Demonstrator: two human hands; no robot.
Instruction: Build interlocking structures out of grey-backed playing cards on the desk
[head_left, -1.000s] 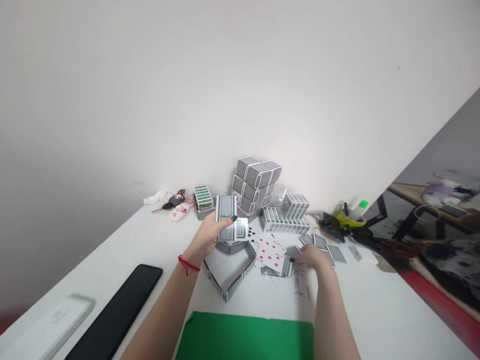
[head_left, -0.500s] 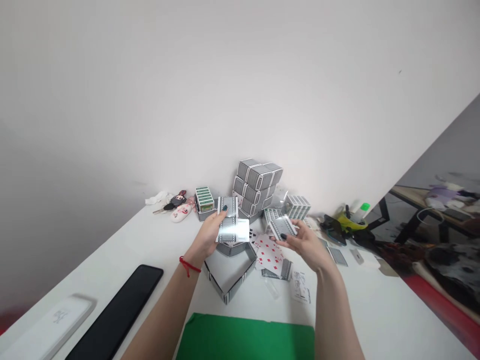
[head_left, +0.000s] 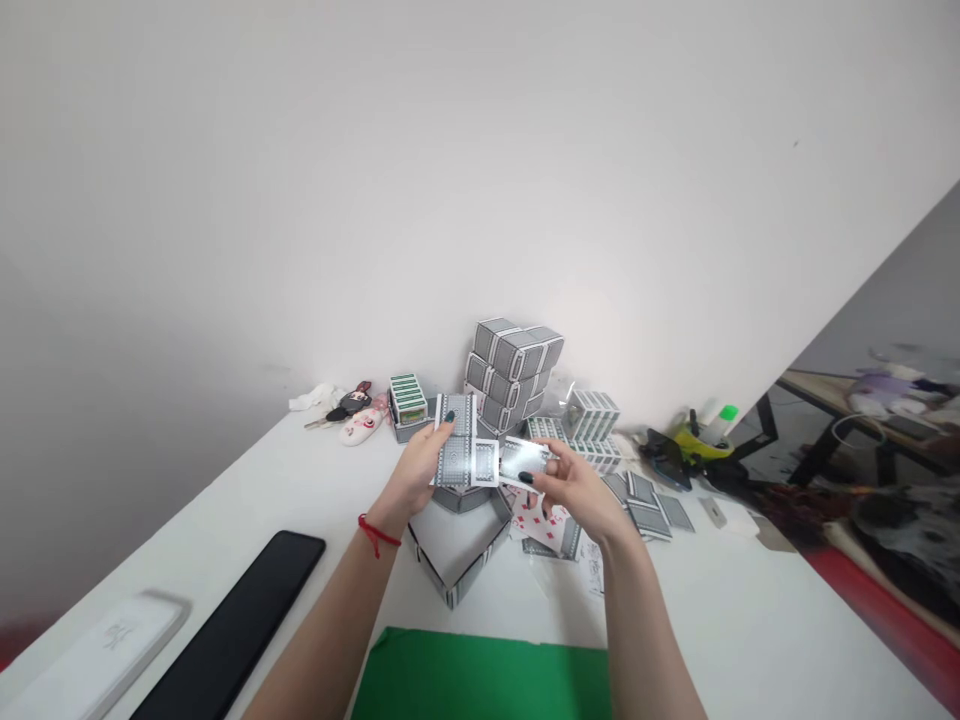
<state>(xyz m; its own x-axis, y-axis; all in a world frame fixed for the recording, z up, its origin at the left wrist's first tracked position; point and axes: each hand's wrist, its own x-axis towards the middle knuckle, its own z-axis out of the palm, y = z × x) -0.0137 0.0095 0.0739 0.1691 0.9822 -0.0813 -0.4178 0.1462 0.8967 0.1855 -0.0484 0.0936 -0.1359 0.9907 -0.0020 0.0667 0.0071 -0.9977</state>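
My left hand (head_left: 421, 462) pinches several grey-backed playing cards (head_left: 454, 458), the thumb lying on top. They overlap, and one juts out to the right. Just right of them, my right hand (head_left: 574, 487) grips another playing card (head_left: 523, 459) between thumb and fingers, its back shiny with glare. Whether these cards touch each other I cannot tell. Below my hands lies a heart-shaped frame (head_left: 480, 560) made of folded cards. Behind them rises a stack of card-wrapped blocks (head_left: 517, 360). Face-up diamond cards (head_left: 541, 522) lie partly under my right hand.
Green-striped card boxes (head_left: 409, 398) stand at the back. Loose cards (head_left: 651, 515) are spread on the right, near a yellow holder (head_left: 701, 440). A black phone-like slab (head_left: 232, 620) and a white case (head_left: 97, 660) lie front left. A green sheet (head_left: 487, 675) covers the near edge.
My right hand has moved left with its card, close to the cards in my left hand. My left hand has stayed nearly still. More loose cards show on the right.
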